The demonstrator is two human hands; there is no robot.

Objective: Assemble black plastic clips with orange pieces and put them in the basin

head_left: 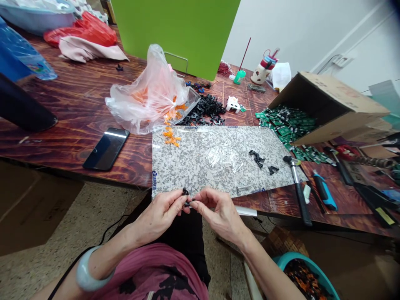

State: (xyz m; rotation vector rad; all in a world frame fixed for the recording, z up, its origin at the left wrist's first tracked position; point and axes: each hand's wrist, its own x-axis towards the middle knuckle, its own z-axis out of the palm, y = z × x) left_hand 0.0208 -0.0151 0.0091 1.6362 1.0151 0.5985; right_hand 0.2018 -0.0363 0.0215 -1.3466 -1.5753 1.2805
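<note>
Both hands meet at the front edge of a speckled grey mat. My left hand pinches a small black plastic part between thumb and fingers. Close against it, my right hand has thumb and forefinger pressed together at the same part; whether a separate small piece is in them is hidden. On the mat lie a pile of thin clear sticks, several small black parts and a few orange plastic parts.
Behind the mat are a heap of black parts and a plastic bag. A phone lies left. On the right are a cardboard box spilling green circuit boards, a hammer and a blue cutter. A teal tub stands below.
</note>
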